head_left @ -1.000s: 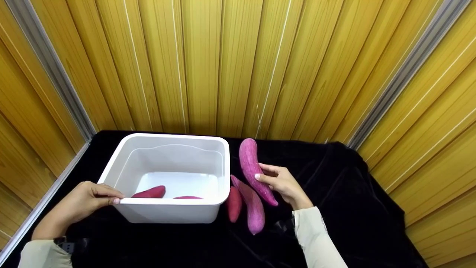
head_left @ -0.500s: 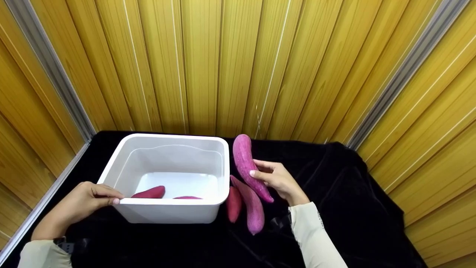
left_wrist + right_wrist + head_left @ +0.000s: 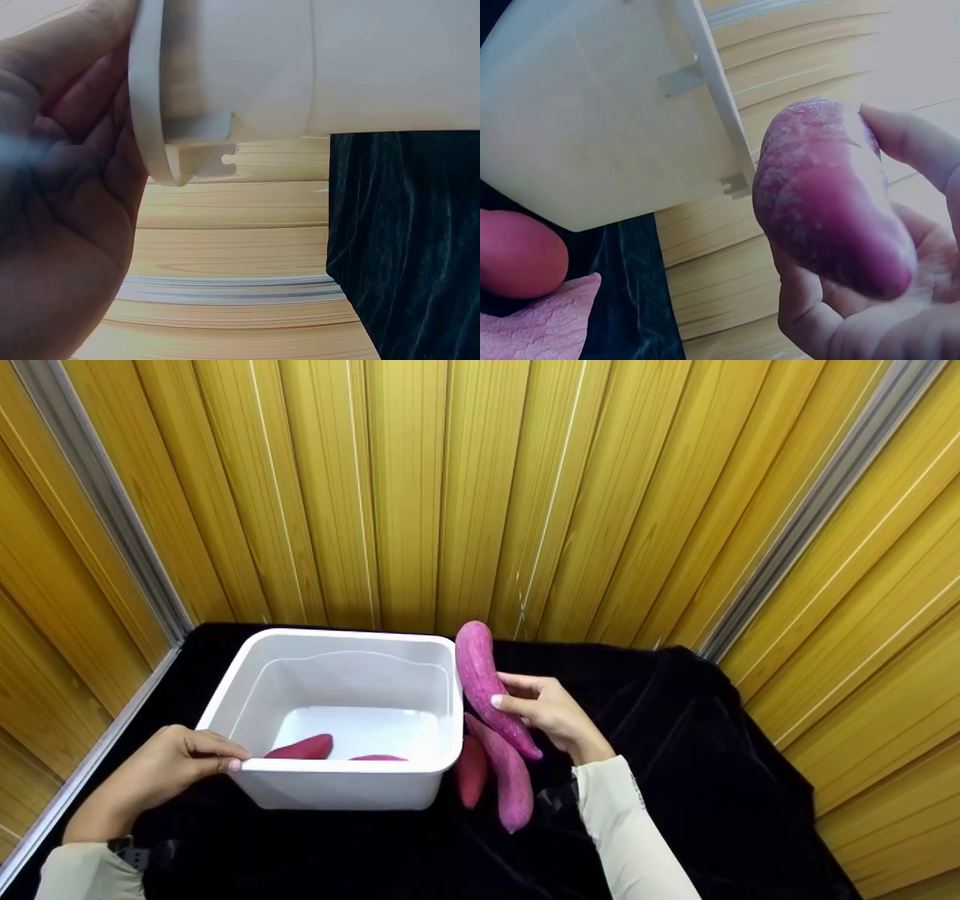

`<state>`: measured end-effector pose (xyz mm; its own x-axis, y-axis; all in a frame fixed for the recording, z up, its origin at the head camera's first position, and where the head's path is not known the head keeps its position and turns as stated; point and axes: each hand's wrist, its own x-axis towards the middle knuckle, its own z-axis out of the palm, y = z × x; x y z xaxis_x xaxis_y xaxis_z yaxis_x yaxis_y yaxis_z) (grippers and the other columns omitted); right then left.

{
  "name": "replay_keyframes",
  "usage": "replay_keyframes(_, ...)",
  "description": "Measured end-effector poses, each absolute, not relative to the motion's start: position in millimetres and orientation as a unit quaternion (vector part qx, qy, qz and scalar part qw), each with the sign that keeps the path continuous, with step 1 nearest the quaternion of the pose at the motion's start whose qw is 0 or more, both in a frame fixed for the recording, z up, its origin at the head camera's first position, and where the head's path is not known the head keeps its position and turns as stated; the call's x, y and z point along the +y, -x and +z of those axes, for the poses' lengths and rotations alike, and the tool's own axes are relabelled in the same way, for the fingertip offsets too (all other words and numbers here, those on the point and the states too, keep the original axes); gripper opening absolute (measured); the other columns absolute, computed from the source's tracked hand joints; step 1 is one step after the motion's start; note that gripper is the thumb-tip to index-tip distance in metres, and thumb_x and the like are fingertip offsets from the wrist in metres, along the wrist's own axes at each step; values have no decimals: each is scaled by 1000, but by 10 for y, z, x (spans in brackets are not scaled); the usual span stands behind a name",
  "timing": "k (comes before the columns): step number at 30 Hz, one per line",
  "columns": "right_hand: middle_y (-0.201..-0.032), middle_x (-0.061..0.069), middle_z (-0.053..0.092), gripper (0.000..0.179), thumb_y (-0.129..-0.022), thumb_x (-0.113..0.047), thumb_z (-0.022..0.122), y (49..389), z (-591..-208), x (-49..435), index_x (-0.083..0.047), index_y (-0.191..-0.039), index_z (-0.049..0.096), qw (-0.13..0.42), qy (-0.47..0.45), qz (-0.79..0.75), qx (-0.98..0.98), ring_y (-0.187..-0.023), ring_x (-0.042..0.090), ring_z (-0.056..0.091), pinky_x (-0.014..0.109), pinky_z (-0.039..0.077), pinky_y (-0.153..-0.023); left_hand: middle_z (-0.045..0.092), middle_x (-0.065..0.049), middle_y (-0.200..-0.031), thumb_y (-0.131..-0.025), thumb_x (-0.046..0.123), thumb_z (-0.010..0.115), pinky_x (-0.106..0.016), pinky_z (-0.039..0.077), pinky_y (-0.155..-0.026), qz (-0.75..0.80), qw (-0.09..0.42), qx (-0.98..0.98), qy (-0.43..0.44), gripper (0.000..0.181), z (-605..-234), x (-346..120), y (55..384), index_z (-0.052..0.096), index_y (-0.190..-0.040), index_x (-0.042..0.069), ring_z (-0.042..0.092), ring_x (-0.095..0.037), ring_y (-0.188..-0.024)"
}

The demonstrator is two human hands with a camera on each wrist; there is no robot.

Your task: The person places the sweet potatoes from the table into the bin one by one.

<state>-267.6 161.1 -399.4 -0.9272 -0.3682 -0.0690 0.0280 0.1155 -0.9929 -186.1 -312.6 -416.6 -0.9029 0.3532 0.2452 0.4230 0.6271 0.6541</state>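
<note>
My right hand (image 3: 559,716) grips a long purple-pink sweet potato (image 3: 481,671) between thumb and fingers. It is raised and tilted beside the right rim of a white plastic tub (image 3: 337,786); whether it touches the rim I cannot tell. In the right wrist view the sweet potato (image 3: 829,202) points its tip at the camera. With thumb and fingers, my left hand (image 3: 169,769) pinches the tub's front left rim. Inside the tub lie a red sweet potato (image 3: 307,748) and a pinkish one (image 3: 379,757), mostly hidden by the front wall.
To the tub's right, a red sweet potato (image 3: 472,772) and a long pink one (image 3: 515,787) lie side by side on the black cloth (image 3: 675,780). Yellow wood-look panels (image 3: 405,495) stand behind and on both sides.
My right hand has carried the long sweet potato left and slightly up, closer to the tub's right rim. The left hand and the tub have stayed put.
</note>
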Motion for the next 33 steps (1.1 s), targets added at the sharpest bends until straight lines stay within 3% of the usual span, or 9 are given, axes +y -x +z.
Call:
replay_keyframes(8,-128,21,60,57,-86,-13,71,2702,-3912,1540,3,-136,50,156,129,-648,734,-94,14,67,31,56,-80,73,12,-86,-79,9,76,-7,45,-70,-379,45,-899,215,6,-4152,-3106,1853,78,-84,11,57,11,-82)
replay_keyframes(22,-99,3,67,55,-84,-10,71,2768,-3818,1394,1,-135,52,147,141,-646,736,-72,7,59,22,53,-68,74,8,-86,-78,10,77,-7,44,-71,-372,50,-902,214,6,-4161,-3104,1861,78,-83,12,57,11,-83)
replay_keyframes(33,-120,18,65,55,-82,-12,73,2783,-3692,1244,-4,-134,55,136,145,-617,761,-95,16,65,31,55,-83,74,9,-86,-78,8,76,-6,44,-71,-377,52,-898,221,7,-4167,-3106,1869,78,-84,12,57,11,-83)
